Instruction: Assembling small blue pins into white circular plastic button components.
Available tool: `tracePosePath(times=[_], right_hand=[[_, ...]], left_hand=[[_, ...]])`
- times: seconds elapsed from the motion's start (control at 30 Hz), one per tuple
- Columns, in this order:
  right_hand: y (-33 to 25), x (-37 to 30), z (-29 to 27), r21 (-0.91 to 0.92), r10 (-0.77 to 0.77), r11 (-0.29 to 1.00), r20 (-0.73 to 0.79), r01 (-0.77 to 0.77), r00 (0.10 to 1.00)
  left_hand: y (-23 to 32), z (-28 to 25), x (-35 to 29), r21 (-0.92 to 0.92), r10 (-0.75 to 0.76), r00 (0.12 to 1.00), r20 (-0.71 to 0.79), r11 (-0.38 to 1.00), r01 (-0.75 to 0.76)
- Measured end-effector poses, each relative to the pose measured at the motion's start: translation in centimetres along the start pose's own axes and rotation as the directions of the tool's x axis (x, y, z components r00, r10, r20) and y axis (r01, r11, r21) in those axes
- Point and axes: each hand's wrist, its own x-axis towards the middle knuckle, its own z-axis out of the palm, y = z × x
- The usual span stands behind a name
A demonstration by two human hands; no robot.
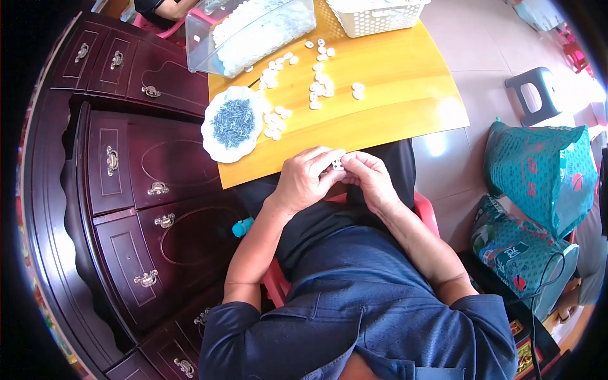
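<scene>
Just off the table's near edge, above my lap, my left hand (304, 178) and my right hand (373, 179) meet with fingertips pinched together. Between them is a small white piece with dark holes (337, 164), mostly covered by the fingers. Beyond the hands, several small white oval pieces (326, 85) lie in loose groups on the yellow table (405, 82). At the table's left edge a scalloped white dish (211, 143) holds a heap of small dark, thin parts (233, 123), too small to name.
A clear plastic bin (197, 50) full of white pieces and a white perforated basket (380, 24) stand at the table's far side. Dark wooden drawers (126, 164) line the left. Teal bags (535, 171) and a grey stool (537, 95) are on the right. Another person's arm (174, 9) shows at top left.
</scene>
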Motion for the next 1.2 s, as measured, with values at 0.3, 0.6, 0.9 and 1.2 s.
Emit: tracePosePath(times=[0.3, 0.6, 0.9, 1.2], right_hand=[[-0.3, -0.2, 0.4, 0.008, -0.023, 1.000, -0.013, 0.023, 1.000], [-0.6, -0.4, 1.0, -0.020, -0.069, 0.997, -0.044, 0.068, 0.997], [-0.1, -0.2, 0.7, -0.010, -0.062, 0.998, -0.054, 0.061, 0.997], [-0.5, -0.5, 1.0, -0.046, -0.064, 0.997, -0.052, 0.062, 0.997]], left_hand=[[0.6, -0.4, 0.2, -0.088, -0.104, 0.994, 0.026, 0.991, 0.106], [0.4, 0.3, -0.1, -0.149, -0.130, 0.990, -0.046, 0.981, 0.122], [0.3, 0.7, 0.0, -0.096, -0.085, 0.995, -0.056, 0.992, 0.080], [0.1, 0.5, 0.1, -0.123, -0.107, 0.994, -0.021, 0.987, 0.103]])
